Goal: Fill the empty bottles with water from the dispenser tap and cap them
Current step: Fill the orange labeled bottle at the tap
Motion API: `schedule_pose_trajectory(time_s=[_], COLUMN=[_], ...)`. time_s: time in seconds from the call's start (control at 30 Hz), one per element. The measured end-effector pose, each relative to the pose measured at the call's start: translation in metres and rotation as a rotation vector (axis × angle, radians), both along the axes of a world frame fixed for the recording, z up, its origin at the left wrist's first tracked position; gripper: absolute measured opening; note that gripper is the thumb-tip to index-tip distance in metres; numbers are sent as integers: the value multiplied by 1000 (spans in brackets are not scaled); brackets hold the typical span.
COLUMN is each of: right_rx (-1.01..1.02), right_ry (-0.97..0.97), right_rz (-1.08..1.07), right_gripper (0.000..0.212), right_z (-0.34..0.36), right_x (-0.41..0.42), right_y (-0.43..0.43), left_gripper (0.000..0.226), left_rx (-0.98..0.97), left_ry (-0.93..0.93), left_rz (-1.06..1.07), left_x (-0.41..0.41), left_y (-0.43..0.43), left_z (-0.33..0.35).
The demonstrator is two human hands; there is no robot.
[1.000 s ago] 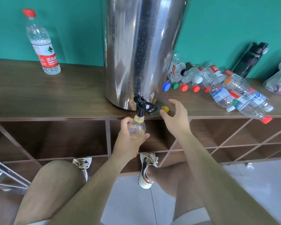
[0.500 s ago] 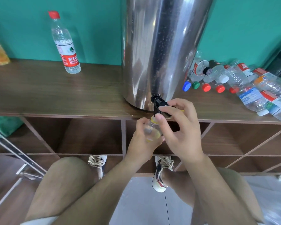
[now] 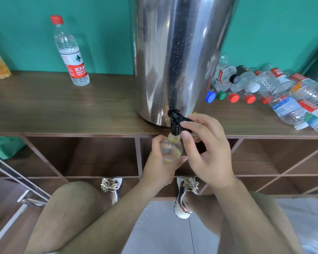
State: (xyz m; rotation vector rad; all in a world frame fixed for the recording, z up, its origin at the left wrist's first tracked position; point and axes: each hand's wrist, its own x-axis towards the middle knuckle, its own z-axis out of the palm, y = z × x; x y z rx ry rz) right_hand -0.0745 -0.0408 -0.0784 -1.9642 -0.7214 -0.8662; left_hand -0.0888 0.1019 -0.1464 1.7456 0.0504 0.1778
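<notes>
Left hand (image 3: 160,162) grips the small bottle (image 3: 172,149) around its body, holding its mouth right under the black tap (image 3: 175,121) at the front edge of the shelf top (image 3: 62,116), so that water can fall inside; right hand (image 3: 209,153) pinches the tap's lever, I think to open it.

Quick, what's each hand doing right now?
Left hand: closed, holding the small bottle.
Right hand: closed, pinching the tap lever.

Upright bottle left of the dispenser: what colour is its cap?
Red: the cap on the upright bottle, clearest in the head view.
</notes>
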Motion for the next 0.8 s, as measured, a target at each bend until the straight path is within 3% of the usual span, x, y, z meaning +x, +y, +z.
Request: schedule_pose_trajectory(time_s=[0.8], right_rx=[6], right_ry=[23], right_rz=[50], right_gripper=[27], right_z=[-2], right_x=[-4], right_y=[-7], left_gripper=[72], left_rx=[-6], left_ry=[28], left_rz=[6], left_x=[11], left_y=[-3], left_z=[-21])
